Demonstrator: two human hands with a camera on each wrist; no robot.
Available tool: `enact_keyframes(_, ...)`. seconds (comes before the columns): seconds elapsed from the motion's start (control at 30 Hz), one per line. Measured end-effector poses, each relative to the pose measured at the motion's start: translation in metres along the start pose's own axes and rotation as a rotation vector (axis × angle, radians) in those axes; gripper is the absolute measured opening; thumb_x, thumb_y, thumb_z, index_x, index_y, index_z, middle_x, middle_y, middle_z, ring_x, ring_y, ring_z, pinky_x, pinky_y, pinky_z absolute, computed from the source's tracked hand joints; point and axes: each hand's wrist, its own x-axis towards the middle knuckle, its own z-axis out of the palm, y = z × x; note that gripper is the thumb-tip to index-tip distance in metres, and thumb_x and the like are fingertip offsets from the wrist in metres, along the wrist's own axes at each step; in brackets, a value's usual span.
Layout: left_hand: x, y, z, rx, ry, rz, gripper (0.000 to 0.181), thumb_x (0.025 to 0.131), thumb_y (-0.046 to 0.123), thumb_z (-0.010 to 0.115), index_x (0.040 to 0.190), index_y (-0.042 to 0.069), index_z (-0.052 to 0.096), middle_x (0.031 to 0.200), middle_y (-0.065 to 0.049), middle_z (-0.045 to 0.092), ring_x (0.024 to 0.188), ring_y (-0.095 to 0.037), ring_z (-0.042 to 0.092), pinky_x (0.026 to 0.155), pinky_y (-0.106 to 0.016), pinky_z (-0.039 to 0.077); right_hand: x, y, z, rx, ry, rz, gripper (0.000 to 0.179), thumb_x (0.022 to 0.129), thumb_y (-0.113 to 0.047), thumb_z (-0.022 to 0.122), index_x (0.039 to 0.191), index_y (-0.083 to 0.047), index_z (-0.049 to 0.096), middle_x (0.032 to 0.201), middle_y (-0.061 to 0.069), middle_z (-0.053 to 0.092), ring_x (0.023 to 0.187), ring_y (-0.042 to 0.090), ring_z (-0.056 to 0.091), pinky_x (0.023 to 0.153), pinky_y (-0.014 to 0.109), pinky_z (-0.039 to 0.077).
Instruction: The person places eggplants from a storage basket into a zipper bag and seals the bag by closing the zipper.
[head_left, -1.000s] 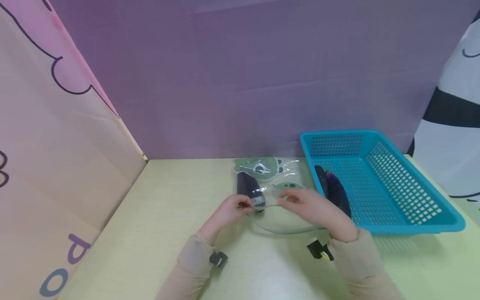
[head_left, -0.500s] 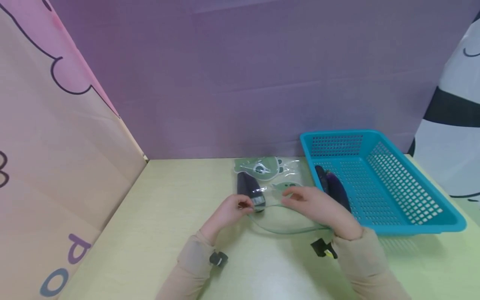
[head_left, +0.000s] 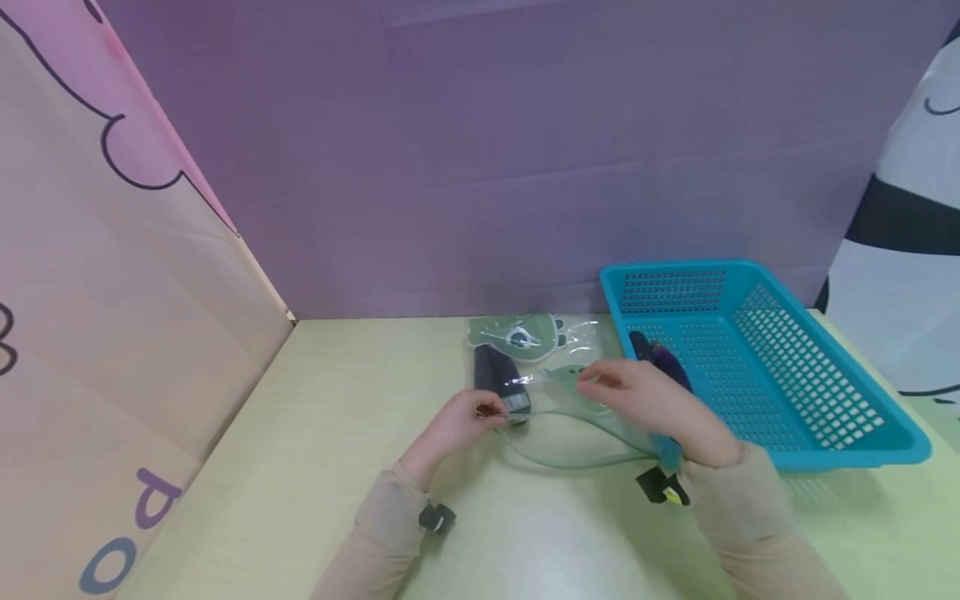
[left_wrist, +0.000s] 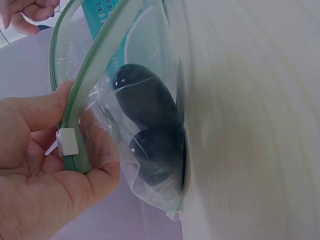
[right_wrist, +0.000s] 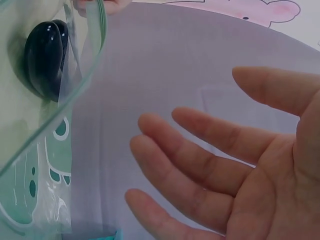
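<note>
My left hand (head_left: 459, 423) pinches one end of the green zip edge of a clear zip bag (left_wrist: 95, 55). Its white slider (left_wrist: 67, 142) sits between the thumb and fingers in the left wrist view. The bag lies on the table with its mouth spread apart and a green cartoon print on its film. Inside are dark, glossy eggplants (left_wrist: 146, 102), two rounded ends showing. My right hand (head_left: 660, 408) hovers over the bag's right end by the basket; the right wrist view shows its fingers (right_wrist: 200, 167) spread and holding nothing.
A turquoise perforated basket (head_left: 817, 458) stands on the right, with more eggplants (head_left: 670, 365) against its left wall, partly hidden by my right hand. The purple backdrop (head_left: 480, 167) rises at the table's rear edge. A printed panel (head_left: 112, 333) borders the left side.
My right hand has drifted right and slightly up, away from the bag's upper edge. My left hand and the eggplants in the bag stay where they were.
</note>
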Motion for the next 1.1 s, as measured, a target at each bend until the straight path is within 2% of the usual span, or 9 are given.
enact_keyframes(0.13,0.000,0.000,0.000,0.001,0.001,-0.003,0.005,0.085,0.003,0.064,0.090,0.002,0.067,0.090,-0.007,0.066,0.086,-0.015,0.060,0.079,-0.025,0.052,0.002,0.004,-0.003,0.022,-0.008,-0.002,0.040,0.097,-0.035,0.050,0.121,-0.004,0.059,0.106,0.009,0.068,0.089,0.018,0.062,0.070,0.034,0.052)
enact_keyframes(0.3,0.000,0.000,0.000,0.004,-0.005,0.008,0.005,0.085,0.002,0.064,0.090,0.002,0.067,0.089,-0.008,0.066,0.085,-0.015,0.060,0.078,-0.024,0.052,0.002,0.009,-0.009,0.066,-0.015,-0.024,0.041,0.098,-0.034,0.048,0.122,-0.002,0.058,0.102,0.006,0.069,0.088,0.017,0.061,0.071,0.033,0.051)
enact_keyframes(0.5,0.000,0.000,0.000,0.000,-0.006,0.008,0.005,0.085,0.002,0.064,0.089,0.002,0.067,0.089,-0.007,0.066,0.085,-0.015,0.060,0.078,-0.023,0.052,0.003,0.012,-0.016,0.065,-0.016,-0.051,0.036,0.099,-0.031,0.046,0.115,-0.002,0.061,0.094,0.002,0.068,0.087,0.017,0.061,0.072,0.033,0.050)
enact_keyframes(0.73,0.000,0.000,0.000,0.014,-0.002,0.021,0.005,0.085,0.001,0.064,0.089,0.002,0.067,0.089,-0.008,0.067,0.086,-0.016,0.060,0.080,-0.025,0.052,0.004,0.022,-0.026,0.110,-0.040,-0.005,0.039,0.100,-0.031,0.045,0.118,0.001,0.058,0.099,0.007,0.066,0.095,0.022,0.063,0.083,0.041,0.053)
enact_keyframes(0.93,0.000,-0.001,0.001,0.020,-0.004,0.015,0.006,0.085,0.002,0.064,0.090,0.002,0.067,0.090,-0.007,0.066,0.086,-0.016,0.060,0.079,-0.025,0.052,0.006,0.026,-0.034,0.152,-0.047,0.022,0.040,0.101,-0.030,0.043,0.118,0.003,0.057,0.100,0.011,0.067,0.096,0.024,0.064,0.082,0.041,0.054)
enact_keyframes(1.1,0.000,-0.001,0.001,0.021,-0.005,0.011,0.006,0.085,0.002,0.064,0.090,0.002,0.067,0.090,-0.008,0.066,0.087,-0.016,0.060,0.079,-0.025,0.052,0.006,0.028,-0.038,0.181,-0.039,0.038,0.040,0.101,-0.030,0.044,0.119,0.004,0.057,0.099,0.010,0.067,0.096,0.023,0.063,0.084,0.040,0.054)
